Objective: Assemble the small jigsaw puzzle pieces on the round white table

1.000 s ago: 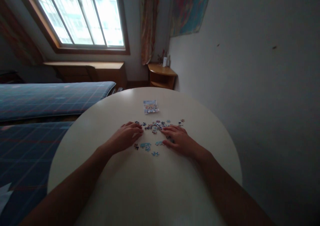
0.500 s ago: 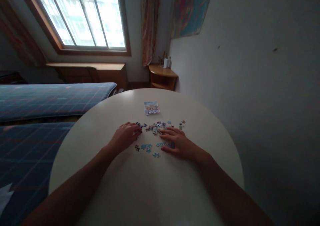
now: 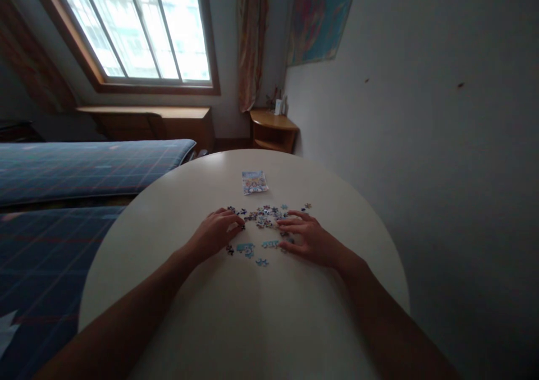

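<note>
On the round white table [image 3: 248,324] I see the right hand [image 3: 310,238] spread loosely, the left hand [image 3: 214,233] curled, its grip unclear to me; a printed sheet [image 3: 255,182], too small to read; puzzle pieces [image 3: 264,221] mostly between the hands.

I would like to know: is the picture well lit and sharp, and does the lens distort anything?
Head view: window glass overexposed, forearms in dim light; head view: jigsaw pieces soft, their prints too small to read; head view: window frame slants strongly on its left side, suggesting wide-angle distortion.
</note>
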Demonstrator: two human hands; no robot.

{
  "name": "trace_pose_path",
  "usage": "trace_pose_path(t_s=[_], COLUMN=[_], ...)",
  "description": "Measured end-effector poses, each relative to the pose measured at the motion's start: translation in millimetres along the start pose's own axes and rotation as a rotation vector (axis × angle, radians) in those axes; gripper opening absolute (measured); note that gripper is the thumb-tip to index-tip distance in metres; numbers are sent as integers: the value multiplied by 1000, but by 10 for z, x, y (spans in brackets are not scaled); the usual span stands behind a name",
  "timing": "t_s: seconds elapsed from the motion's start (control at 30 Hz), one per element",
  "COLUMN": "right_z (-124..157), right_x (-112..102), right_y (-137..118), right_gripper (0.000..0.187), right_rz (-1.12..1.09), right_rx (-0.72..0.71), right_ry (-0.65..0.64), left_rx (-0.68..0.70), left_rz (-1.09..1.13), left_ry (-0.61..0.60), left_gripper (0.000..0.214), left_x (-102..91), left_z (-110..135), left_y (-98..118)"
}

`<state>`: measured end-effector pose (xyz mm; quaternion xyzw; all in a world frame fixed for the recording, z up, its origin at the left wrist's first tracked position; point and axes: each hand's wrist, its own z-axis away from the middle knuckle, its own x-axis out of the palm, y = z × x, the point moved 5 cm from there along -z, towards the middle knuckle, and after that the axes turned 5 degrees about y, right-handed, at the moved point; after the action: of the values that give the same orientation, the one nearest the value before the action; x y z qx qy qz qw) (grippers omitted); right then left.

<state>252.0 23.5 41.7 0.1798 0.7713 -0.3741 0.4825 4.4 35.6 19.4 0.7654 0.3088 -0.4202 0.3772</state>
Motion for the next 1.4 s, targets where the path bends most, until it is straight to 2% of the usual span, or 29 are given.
trace_pose_path(t_s=[0.13, 0.23, 0.37, 0.57, 0.8, 0.93, 1.13, 1.4], right_z=[-5, -31, -51, -37, -124, -129, -140, -134], right_x=[-12, 36, 137, 134, 229, 187, 203, 178], right_y=[37, 99, 190, 344, 345, 388, 304, 338], right_gripper=[36, 53, 70, 64, 65, 61, 57, 55], right_rz=[-25, 1, 14, 66, 60, 76, 80, 114], right_rx=[36, 113, 145, 198, 194, 255, 180, 196], right_ry=[38, 90, 52, 71, 37, 45, 6, 57], left_rx=[3, 31, 40, 32, 68, 41, 81, 134], left_rz=[0, 22, -16, -46, -22, -31, -17, 26], left_ry=[18, 21, 16, 42, -28, -5, -34, -96], left_gripper=[23, 33, 40, 34, 41, 39, 44, 44], left_x=[56, 88, 104, 92, 166, 145, 150, 173], left_z=[0, 3, 19, 11, 28, 25, 29, 62], left_y=[66, 162, 202, 109, 191, 156, 202, 302])
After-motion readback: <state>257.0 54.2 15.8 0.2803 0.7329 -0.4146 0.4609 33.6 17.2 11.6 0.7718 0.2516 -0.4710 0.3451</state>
